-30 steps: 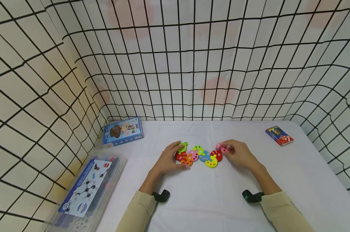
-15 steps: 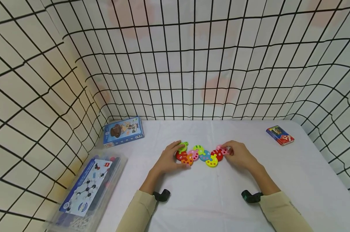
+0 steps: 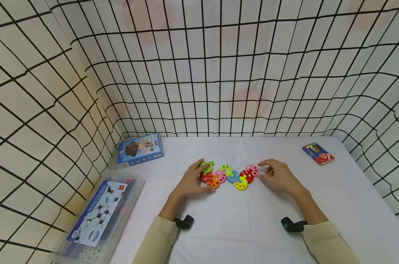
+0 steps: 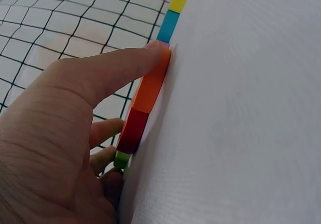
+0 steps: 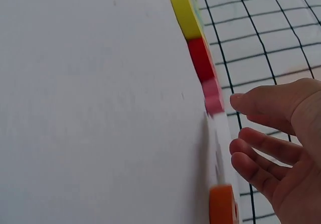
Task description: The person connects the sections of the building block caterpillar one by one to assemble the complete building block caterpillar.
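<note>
A wavy row of round, numbered, brightly coloured puzzle pieces lies joined on the white table, with a yellow piece (image 3: 241, 183) and a blue piece (image 3: 233, 177) near its middle. My left hand (image 3: 190, 181) holds the row's left end: the thumb presses the edge of the orange piece (image 4: 153, 81), and the other fingers reach round to the red piece (image 4: 133, 131) and the green piece (image 3: 207, 168). At the right end lies a pink piece (image 3: 252, 171). Beside it is my right hand (image 3: 278, 177), thumb and fingers spread apart and holding nothing; a small gap shows in the right wrist view.
A blue picture box (image 3: 140, 150) lies at the back left. In front of it, a clear plastic case (image 3: 128, 205) with a molecule-model sheet runs along the left side. A small red and blue box (image 3: 318, 154) sits at the back right. Black wire mesh (image 3: 219, 80) surrounds the table.
My right hand has let go of the pink piece, which now lies against the row's right end, and has drawn back slightly to the right. My left hand has stayed in place.
</note>
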A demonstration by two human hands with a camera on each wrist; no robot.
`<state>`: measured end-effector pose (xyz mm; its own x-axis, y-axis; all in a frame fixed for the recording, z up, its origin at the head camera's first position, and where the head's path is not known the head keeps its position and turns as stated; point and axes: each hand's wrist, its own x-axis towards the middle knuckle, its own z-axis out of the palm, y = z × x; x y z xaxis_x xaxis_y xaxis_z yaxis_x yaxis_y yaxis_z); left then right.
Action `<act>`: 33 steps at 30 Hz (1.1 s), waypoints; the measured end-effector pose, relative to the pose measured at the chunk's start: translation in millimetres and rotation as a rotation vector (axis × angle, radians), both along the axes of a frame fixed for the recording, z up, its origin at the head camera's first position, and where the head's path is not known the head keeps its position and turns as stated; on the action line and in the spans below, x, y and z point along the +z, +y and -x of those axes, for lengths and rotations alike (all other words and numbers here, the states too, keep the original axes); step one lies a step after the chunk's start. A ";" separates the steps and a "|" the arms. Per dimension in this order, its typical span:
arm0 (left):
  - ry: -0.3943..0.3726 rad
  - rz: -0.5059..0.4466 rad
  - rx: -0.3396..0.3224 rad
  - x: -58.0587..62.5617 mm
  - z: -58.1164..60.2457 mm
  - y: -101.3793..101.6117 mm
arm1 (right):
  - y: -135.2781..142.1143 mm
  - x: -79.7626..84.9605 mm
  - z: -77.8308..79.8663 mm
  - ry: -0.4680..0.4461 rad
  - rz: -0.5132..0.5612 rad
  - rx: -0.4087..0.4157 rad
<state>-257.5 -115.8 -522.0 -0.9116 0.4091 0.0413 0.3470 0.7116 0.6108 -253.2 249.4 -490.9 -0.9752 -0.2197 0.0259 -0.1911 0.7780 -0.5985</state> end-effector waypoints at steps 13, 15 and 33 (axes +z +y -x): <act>-0.018 -0.020 0.010 0.7 -0.1 -1.8 | 55.3 1.6 -23.7 0.016 -0.029 -0.068; -0.021 -0.030 0.011 0.2 0.4 -1.4 | 61.6 0.3 -26.8 0.028 -0.037 -0.078; -0.099 -0.039 0.033 2.5 0.8 0.1 | 82.2 -15.0 -36.1 -0.060 -0.009 -0.050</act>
<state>-258.3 -115.7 -519.6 -0.9251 0.3782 -0.0345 0.2601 0.6971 0.6681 -217.1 331.6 -505.9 -0.9847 -0.1706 -0.0344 -0.1161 0.7912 -0.6004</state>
